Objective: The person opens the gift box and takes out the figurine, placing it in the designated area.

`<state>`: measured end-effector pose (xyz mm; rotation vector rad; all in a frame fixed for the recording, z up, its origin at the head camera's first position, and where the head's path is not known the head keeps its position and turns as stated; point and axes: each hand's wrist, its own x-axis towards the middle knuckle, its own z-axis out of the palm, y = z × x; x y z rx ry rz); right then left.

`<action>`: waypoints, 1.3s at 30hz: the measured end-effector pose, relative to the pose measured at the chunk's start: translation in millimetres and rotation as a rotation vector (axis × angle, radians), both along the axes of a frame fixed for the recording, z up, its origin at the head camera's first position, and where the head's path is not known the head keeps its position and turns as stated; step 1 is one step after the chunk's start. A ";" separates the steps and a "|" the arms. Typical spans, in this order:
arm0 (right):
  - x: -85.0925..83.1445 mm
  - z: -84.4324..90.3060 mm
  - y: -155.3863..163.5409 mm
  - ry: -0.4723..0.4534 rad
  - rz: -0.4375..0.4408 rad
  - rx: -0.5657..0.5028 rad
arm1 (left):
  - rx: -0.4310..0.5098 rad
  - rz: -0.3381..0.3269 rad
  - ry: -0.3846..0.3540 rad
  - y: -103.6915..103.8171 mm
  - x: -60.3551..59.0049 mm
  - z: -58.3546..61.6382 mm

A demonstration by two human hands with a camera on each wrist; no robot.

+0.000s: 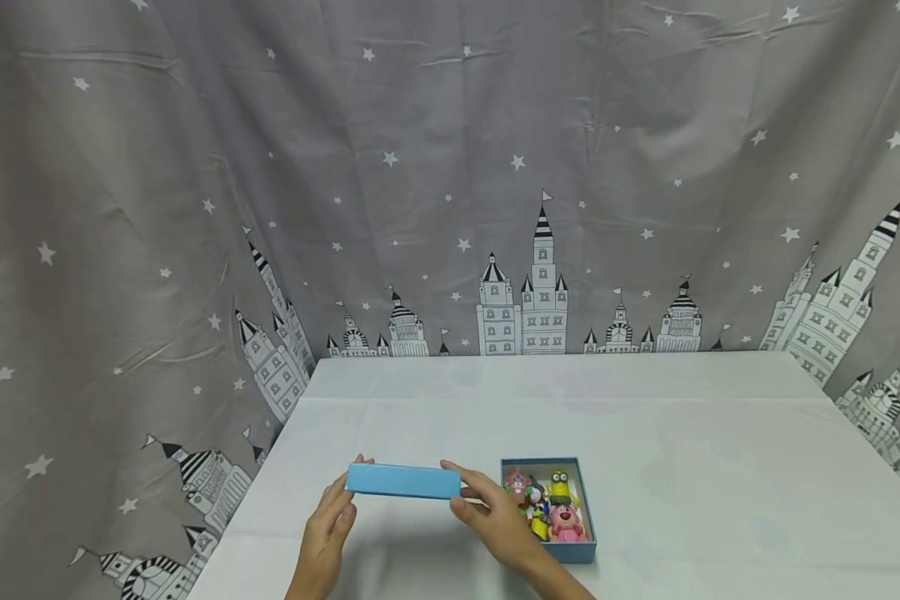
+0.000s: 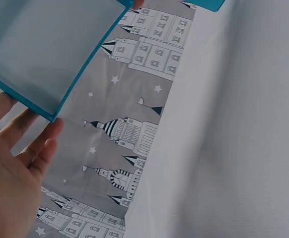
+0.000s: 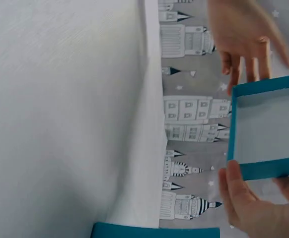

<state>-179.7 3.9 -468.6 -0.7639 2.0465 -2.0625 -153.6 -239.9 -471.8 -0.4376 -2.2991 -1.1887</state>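
A blue box lid (image 1: 403, 481) is held up off the table, its pale inside (image 3: 271, 126) visible in the right wrist view. My right hand (image 1: 495, 521) grips its right end, with the thumb low and a finger over the top edge. At the opposite end my left hand (image 1: 324, 533) rests its fairly straight fingers against the lid's side. The left wrist view shows those fingers (image 2: 23, 126) touching the rim, their tips partly hidden. Right of my hands stands a blue open box (image 1: 567, 552) with several toy figures, including a pink one (image 1: 567, 525) and a yellow one (image 1: 560, 487).
The white-covered table (image 1: 720, 467) spreads around and beyond the hands. Behind it hangs a grey curtain (image 1: 420, 108) printed with stars and castles, which also runs along the left and right sides. My right forearm (image 1: 555, 579) passes close to the box's front left corner.
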 end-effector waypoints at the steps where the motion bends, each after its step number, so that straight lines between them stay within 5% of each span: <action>1: 0.0 0.6 -0.9 -0.018 -0.013 0.007 | -0.015 0.037 0.001 0.8 -0.1 -1.5; 4: -0.1 0.8 -2.9 -0.062 -0.047 0.024 | -0.044 0.127 -0.028 2.4 -0.2 -6.0; 14: 3.2 0.2 -8.1 -0.083 -0.123 0.100 | -0.072 0.202 -0.003 3.7 -2.9 -9.2; 30: 6.1 -12.4 -10.3 0.174 -0.150 0.203 | -0.026 0.239 0.078 2.0 -5.4 -13.1; 39: 6.5 -16.3 -14.0 0.181 -0.216 0.231 | 0.013 0.262 -0.001 2.4 -7.3 -12.2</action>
